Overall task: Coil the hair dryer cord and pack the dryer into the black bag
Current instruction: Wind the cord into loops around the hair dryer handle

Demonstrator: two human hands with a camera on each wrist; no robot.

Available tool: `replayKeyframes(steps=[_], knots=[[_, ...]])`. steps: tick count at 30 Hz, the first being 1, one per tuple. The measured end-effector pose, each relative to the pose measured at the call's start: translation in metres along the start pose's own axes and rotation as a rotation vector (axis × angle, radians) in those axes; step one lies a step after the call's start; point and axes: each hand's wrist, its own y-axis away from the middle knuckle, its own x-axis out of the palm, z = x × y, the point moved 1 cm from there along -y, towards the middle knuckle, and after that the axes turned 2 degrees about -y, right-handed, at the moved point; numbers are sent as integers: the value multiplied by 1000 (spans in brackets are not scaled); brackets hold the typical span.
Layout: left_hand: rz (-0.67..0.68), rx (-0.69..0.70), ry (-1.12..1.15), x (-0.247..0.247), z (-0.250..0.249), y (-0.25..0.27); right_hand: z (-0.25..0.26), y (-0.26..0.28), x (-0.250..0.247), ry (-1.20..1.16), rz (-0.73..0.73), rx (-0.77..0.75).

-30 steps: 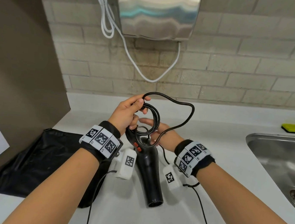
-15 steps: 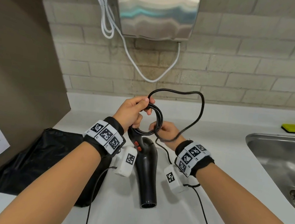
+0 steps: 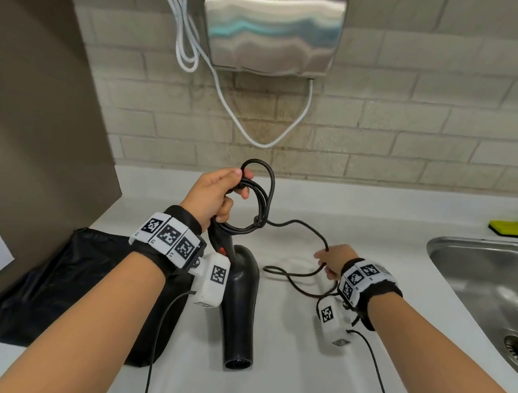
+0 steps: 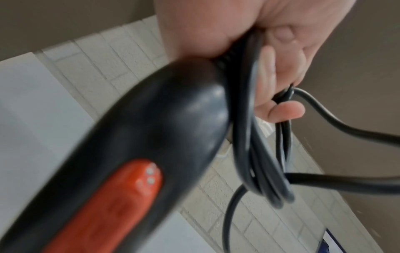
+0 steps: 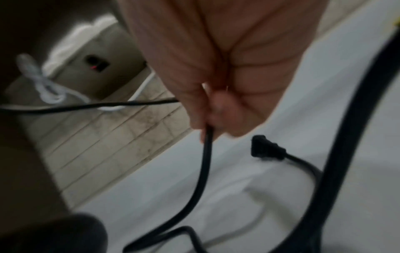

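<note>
The black hair dryer hangs nozzle-down over the counter, its orange switch facing the left wrist view. My left hand grips the handle end together with several loops of the black cord. The coil lies against the handle. My right hand is out to the right, low over the counter, pinching the loose cord between thumb and fingers. The cord's plug lies on the counter just beyond that hand. The black bag lies flat at the left.
The white counter runs under both arms. A steel sink is at the right, with a yellow sponge behind it. A steel hand dryer with a white cable hangs on the brick wall. A brown wall panel stands left.
My right hand left the coil and moved right and down along the cord, now pinching it near the counter. The big free loop has been drawn down into the coil in my left hand.
</note>
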Motion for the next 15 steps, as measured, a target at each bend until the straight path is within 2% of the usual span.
replayKeyframes(steps=[2,4,7,9,12,15], knots=[[13,-4,-27,6,-1,0,4,8,0,279,-140,-158],[19,-7,-60,13,-2,-1,12,19,0,446,-261,-360],[21,-9,-97,21,-2,-2,37,50,1,562,-296,-625],[25,-12,-106,24,-2,-2,51,65,2,366,-265,-765],[29,-19,-106,26,-2,-3,66,77,6,-247,-125,-913],[22,-20,-118,25,-2,-4,78,96,10,-536,17,-912]])
